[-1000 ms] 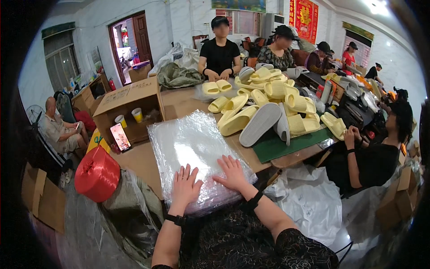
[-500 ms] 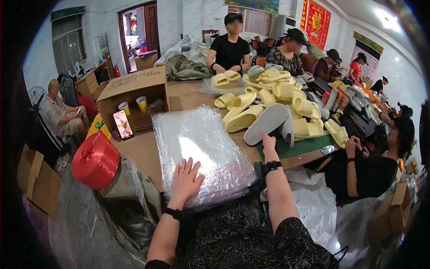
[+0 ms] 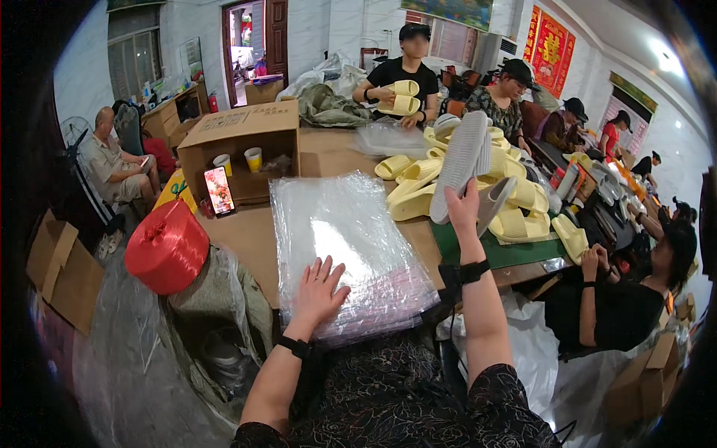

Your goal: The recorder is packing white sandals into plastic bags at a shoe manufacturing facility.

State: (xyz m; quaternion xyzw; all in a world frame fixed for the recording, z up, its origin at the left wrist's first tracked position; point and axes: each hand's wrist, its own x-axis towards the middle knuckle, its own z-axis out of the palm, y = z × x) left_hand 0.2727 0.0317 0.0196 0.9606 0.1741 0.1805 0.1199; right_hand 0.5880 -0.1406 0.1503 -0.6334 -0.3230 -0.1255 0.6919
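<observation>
My right hand (image 3: pixel 464 207) is closed round the heel end of a grey slipper (image 3: pixel 458 163), holding it raised with its ridged sole toward me. Just right of that hand, another grey slipper (image 3: pixel 497 201) leans by the pile; whether my fingers touch it I cannot tell. Pale yellow slippers (image 3: pixel 414 200) lie heaped behind them. My left hand (image 3: pixel 320 290) rests with spread fingers on a stack of clear plastic bags (image 3: pixel 336 213) at the table's near edge.
Left of the bags stand an open cardboard box (image 3: pixel 243 131) with cups, a propped phone (image 3: pixel 219 191) and a red twine roll (image 3: pixel 166 246). A green mat (image 3: pixel 463 250) lies under the heap. Across the table a co-worker (image 3: pixel 407 75) holds yellow slippers; another person (image 3: pixel 620 299) sits at right.
My right hand has gone from touching the grey slipper to gripping and lifting it upright. My left hand stays on the bags. The co-worker opposite has raised yellow slippers.
</observation>
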